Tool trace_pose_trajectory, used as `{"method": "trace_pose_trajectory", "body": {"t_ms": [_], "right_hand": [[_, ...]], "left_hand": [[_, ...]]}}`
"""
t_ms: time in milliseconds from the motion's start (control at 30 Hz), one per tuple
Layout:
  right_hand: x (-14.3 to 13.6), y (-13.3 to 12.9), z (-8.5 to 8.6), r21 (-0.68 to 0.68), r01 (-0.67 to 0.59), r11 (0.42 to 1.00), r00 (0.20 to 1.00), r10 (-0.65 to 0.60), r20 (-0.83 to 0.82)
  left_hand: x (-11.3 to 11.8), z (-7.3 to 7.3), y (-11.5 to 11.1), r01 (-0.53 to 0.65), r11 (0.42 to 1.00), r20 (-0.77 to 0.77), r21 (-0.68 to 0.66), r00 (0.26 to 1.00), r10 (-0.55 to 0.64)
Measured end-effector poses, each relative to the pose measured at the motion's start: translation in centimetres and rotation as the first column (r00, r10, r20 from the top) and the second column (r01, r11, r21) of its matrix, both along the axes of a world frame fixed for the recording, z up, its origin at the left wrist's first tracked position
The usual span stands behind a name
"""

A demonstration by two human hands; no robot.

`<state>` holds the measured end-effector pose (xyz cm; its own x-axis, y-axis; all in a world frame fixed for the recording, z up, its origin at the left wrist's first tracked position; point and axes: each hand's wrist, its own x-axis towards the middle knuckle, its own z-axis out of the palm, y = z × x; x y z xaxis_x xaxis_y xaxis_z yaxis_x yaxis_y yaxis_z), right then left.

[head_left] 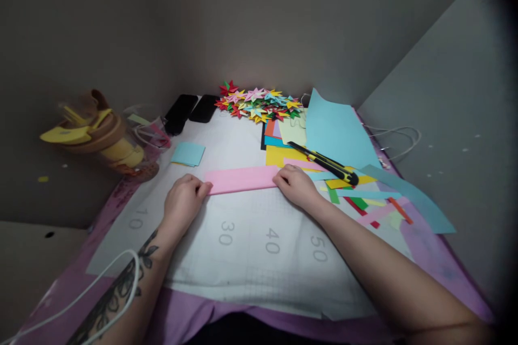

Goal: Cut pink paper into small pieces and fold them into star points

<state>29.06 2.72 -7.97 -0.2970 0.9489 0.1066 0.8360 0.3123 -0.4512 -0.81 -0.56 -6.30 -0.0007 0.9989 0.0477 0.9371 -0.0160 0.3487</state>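
A folded strip of pink paper (243, 179) lies level across the middle of the white numbered sheet (251, 275). At its left end my left hand (186, 199) is closed, thumb and fingers pinching the edge. My right hand (296, 186) grips the other end the same way, fingers curled. Behind my left hand rests a small stack of light blue paper squares (188, 154). Just beyond my right hand is a black and yellow box cutter (324, 163), its blade pointing back and left, on top of coloured paper.
Folded paper stars (259, 103) are heaped at the back. Two black phones (204, 109) lie beside them. A tumbler with a yellow lid (109, 137) stands left. Paper scraps (364, 202) and a large blue sheet (340, 129) cover the right. A white cable (135, 280) crosses my left forearm.
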Motion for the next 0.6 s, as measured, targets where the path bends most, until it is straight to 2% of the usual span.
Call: {"method": "trace_pose_trajectory", "body": {"t_ms": [333,433,533,600], "right_hand": [[-0.13,-0.14,-0.28,0.081,0.031,0.996,0.996,-0.038,0.086],[-0.1,-0.18,-0.38,0.092,0.047,0.995,0.994,-0.055,0.092],[0.08,-0.21,-0.41,0.088,0.053,0.995,0.996,-0.059,0.06],[0.34,-0.26,-0.37,0.083,0.039,0.996,0.999,-0.039,-0.007]], "left_hand": [[0.43,-0.3,-0.43,0.009,0.997,-0.198,0.077,0.98,0.007],[0.41,-0.28,-0.51,0.011,0.998,-0.208,0.069,0.978,0.003],[0.04,-0.44,-0.49,0.021,0.997,-0.12,0.078,0.993,-0.011],[-0.36,-0.59,-0.49,-0.01,0.989,0.068,0.144,0.998,0.001]]}}
